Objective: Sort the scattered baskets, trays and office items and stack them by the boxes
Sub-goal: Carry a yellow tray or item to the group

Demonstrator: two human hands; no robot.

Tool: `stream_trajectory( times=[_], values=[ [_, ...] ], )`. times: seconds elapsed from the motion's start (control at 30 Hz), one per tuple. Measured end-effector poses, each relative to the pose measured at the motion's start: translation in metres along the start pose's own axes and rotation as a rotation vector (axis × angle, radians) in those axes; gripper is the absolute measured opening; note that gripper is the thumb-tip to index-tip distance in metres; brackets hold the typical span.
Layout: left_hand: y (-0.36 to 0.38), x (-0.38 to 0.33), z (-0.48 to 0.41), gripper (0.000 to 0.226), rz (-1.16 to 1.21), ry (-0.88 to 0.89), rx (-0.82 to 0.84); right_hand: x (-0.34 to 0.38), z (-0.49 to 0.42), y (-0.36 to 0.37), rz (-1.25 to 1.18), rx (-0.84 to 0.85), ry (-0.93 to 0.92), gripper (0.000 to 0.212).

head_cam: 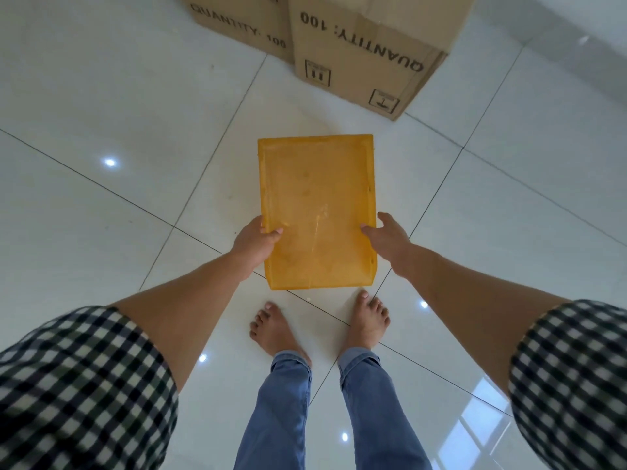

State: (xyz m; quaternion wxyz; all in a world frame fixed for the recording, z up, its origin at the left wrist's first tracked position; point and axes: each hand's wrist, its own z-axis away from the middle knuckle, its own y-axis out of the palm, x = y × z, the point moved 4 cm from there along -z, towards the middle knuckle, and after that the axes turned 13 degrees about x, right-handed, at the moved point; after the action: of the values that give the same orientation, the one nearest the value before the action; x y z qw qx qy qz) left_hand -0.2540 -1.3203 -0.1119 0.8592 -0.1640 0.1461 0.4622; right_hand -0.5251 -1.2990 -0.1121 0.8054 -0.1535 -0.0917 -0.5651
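A translucent orange tray (317,205) hangs level above the white tiled floor, long side pointing away from me toward the boxes. My left hand (256,240) grips its left edge near the close end, thumb on top. My right hand (388,237) holds the right edge opposite, thumb over the rim. Two cardboard boxes stand side by side on the floor beyond the tray: the right box (366,56) printed "QUANTITY: 100" and the left box (242,23) with the same print.
My bare feet (368,320) stand on the glossy tiles (112,215) just below the tray's near end. Open floor lies left and right of the tray and in front of the boxes.
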Motion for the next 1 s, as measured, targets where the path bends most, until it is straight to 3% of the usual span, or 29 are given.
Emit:
stream_trajectory(
  times=[0.13,0.27,0.43,0.67,1.0],
  values=[
    [-0.003,-0.029,0.063,0.043,-0.131,0.062,-0.041,0.021,0.069,0.002,0.109,-0.038,-0.035,0.064],
    [-0.006,-0.054,0.139,0.059,-0.305,0.032,-0.065,0.034,0.144,0.006,0.244,-0.060,-0.064,0.072],
    [-0.010,-0.086,0.232,0.054,-0.483,0.107,-0.098,0.051,0.235,0.008,0.482,-0.166,-0.150,0.078],
    [-0.019,-0.115,0.334,0.062,-0.743,0.049,-0.150,0.085,0.345,0.008,0.629,-0.297,-0.243,0.076],
    [-0.036,-0.137,0.409,0.064,-0.768,0.044,-0.258,0.120,0.410,0.016,0.679,-0.359,-0.323,0.077]
  ],
)
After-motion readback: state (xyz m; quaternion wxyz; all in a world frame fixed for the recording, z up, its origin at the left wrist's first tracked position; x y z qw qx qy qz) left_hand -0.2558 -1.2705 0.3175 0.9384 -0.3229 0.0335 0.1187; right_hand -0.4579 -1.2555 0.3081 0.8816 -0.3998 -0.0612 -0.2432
